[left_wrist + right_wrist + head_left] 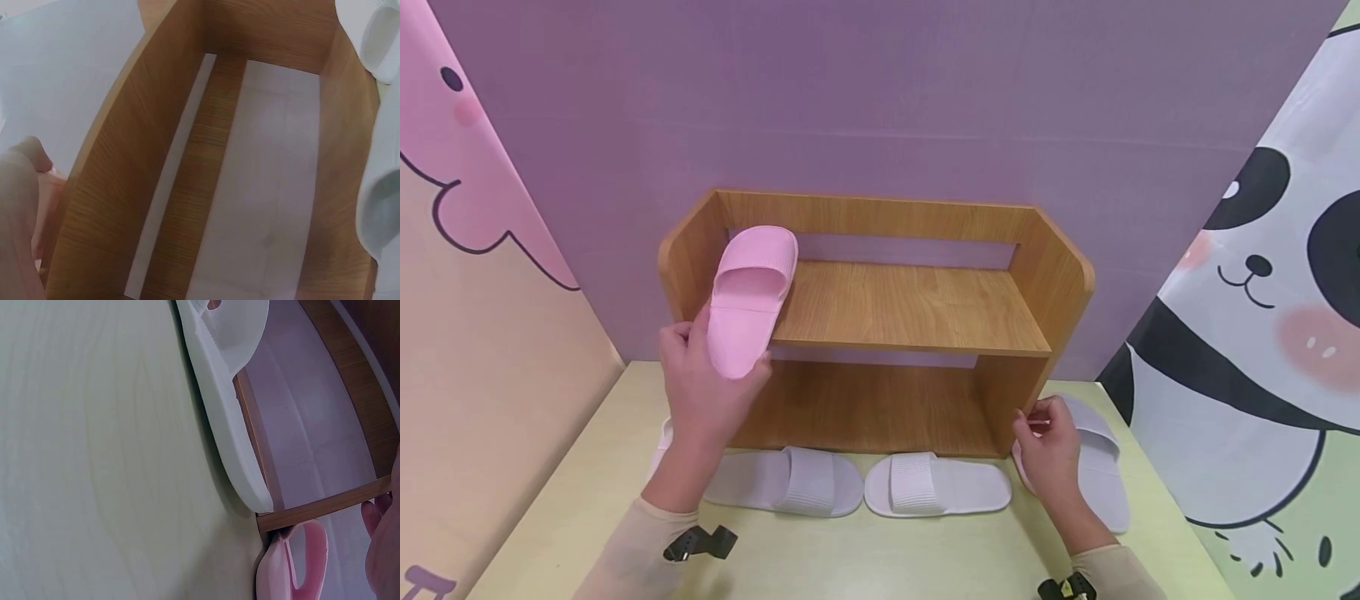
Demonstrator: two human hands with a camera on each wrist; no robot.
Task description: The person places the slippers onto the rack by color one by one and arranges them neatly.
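A pink slipper [752,292] is in my left hand [703,387], tilted toe up, thumb at the heel end and fingers behind the sole. It overlaps the left end of the wooden rack's upper board [910,304]. In the left wrist view a sliver of the slipper [47,215] shows beside the rack's side panel [119,150]. My right hand [1051,450] grips the front edge of the right side panel [1000,400], with curled fingers on its outer side. Just below that hand a second pink slipper [309,565] lies against the panel, mostly covered in the head view.
A grey slipper [786,483] and a white slipper [958,486] lie along the rack's front. To the right of the rack is a pale lilac slipper [1105,483]. Another pale slipper [664,440] is partly behind the left forearm. A purple backdrop [880,100] stands behind.
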